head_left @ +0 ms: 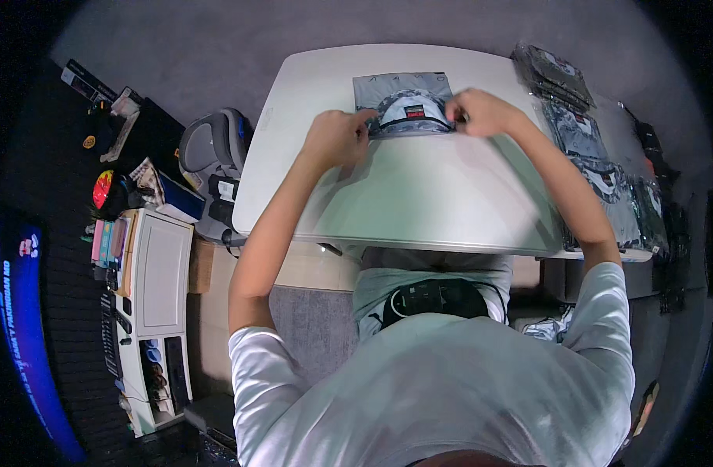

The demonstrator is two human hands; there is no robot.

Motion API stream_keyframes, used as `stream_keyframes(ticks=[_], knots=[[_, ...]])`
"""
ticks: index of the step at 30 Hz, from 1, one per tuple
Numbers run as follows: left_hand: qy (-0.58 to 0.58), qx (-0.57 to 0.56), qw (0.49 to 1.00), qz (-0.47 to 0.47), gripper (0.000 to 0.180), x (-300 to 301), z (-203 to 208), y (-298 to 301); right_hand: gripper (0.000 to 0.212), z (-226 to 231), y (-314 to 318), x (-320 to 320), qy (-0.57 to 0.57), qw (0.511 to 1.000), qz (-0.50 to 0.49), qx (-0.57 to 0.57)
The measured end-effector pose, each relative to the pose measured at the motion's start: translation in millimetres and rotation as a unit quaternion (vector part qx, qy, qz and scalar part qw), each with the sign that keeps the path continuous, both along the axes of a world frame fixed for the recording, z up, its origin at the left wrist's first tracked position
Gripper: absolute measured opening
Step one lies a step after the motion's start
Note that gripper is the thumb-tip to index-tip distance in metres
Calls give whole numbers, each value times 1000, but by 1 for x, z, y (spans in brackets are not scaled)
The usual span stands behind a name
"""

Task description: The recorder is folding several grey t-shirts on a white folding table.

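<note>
A folded grey shirt (403, 82) with a patterned blue-grey collar area and a dark and red label lies flat near the far side of the white table (442, 194). At the shirt's left edge, my left hand (337, 138) has its fingers closed on the fabric. My right hand (482, 113) pinches the opposite edge beside the collar, its fingertips partly hidden. The collar curves between both hands, label facing up.
Several folded garments in clear plastic (574, 128) are stacked along the right side. A grey child seat (212, 148) stands left of the table, near a white cabinet (162, 272). At the far left glows a blue screen (29, 327).
</note>
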State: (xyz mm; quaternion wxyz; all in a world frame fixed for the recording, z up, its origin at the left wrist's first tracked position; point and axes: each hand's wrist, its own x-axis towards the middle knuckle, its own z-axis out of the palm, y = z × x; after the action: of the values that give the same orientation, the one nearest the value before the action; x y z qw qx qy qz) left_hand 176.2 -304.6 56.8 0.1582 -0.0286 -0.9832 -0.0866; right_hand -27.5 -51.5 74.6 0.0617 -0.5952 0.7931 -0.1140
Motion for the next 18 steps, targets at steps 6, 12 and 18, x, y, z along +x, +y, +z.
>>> stream_keyframes(ticks=[6,12,18], knots=[[107,169,980,9,29,-106,-13,-3,29,-38,-71,-10,-25,965,-108,-239],[217,120,969,9,30,-153,-60,-24,49,-54,-75,1,73,960,-119,-244],[46,90,990,98,50,-169,-81,-22,63,-86,-61,-21,145,970,-192,-28]])
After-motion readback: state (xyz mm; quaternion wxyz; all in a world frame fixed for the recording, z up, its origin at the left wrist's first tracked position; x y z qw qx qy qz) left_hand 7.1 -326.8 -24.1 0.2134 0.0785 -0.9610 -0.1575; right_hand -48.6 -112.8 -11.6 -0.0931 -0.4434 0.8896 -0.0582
